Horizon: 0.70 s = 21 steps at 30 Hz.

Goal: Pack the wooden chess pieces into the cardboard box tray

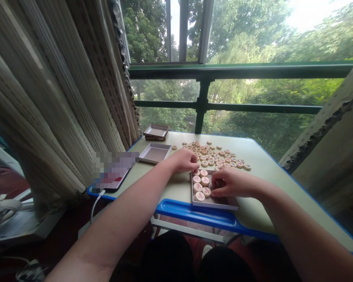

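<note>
A shallow light box (217, 203) lies near the table's front edge. Along its left side stand two columns of round wooden xiangqi pieces (205, 181), with red characters facing up. My left hand (186, 159) is closed at the box's far left corner, between the box and a loose spread of pieces (220, 158); whatever its fingers hold is hidden. Over the box's right half, my right hand (233, 182) has bent fingers, with thumb and forefinger apart beside the right column. No piece shows between them. The hand covers part of the box floor.
A grey box tray (155, 152) sits left of the spread, with a stacked brown box (155, 132) behind it. At the left edge lies a phone (117, 178) with a white cable (95, 205). The table has a blue rim (194, 211); window rails stand beyond.
</note>
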### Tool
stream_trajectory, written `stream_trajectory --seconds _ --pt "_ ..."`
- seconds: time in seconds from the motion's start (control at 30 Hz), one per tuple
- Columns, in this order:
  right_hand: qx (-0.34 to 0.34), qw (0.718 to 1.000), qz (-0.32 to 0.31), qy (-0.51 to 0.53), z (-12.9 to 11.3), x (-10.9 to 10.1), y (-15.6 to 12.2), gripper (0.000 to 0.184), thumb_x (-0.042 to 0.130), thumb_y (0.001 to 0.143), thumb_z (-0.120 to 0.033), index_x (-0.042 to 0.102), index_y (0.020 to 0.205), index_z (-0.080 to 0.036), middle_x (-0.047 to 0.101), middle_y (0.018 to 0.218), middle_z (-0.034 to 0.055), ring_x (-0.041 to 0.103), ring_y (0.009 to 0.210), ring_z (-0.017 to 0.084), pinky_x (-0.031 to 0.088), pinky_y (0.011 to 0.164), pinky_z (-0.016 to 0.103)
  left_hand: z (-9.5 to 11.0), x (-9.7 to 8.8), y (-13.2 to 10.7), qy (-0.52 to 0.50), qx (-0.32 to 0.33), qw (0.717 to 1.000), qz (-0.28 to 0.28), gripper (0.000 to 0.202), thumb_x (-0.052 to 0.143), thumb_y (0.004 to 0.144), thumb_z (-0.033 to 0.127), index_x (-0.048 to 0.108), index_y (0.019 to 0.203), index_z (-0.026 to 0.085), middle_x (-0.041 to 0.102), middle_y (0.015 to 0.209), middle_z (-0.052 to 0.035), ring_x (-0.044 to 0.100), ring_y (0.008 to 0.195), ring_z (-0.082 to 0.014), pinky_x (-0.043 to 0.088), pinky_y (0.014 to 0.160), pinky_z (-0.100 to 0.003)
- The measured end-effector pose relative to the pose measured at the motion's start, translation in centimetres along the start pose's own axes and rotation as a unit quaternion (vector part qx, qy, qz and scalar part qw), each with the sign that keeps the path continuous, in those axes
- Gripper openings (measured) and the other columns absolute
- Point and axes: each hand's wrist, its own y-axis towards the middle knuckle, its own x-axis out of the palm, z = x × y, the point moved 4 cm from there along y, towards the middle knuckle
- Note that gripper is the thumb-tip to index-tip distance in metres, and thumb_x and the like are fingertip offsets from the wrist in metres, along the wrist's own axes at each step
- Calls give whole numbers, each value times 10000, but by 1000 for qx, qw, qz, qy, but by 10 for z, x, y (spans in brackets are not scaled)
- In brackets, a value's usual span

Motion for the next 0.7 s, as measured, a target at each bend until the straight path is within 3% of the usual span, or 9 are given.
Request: stream_trajectory --seconds 0.17,0.4,0.7 --pt "-10 1000 -14 -4 -2 0 -1 233 612 688 -412 623 708 -181 581 640 -9 463 560 97 290 488 210 0 0 0 7 -9 1000 -6 199 542 663 298 673 648 149 607 581 -3 459 531 -97 286 496 -222" --pt "18 1000 -15 -3 -4 -1 0 356 609 666 -527 592 673 -171 588 629 1 463 549 104 281 479 219 1 -1 0 9 -2 1000 -8 203 549 660 314 674 643 155 608 584 0 472 542 -102 295 501 -225" --pt "27 999 3 -27 -9 -2 -2 343 613 661 -526 591 694 -186 587 631 -1 448 534 102 259 481 229 -2 0 -1 6 -13 1000 -9 196 549 658 308 675 627 162 597 555 1 462 523 -104 300 505 -231"
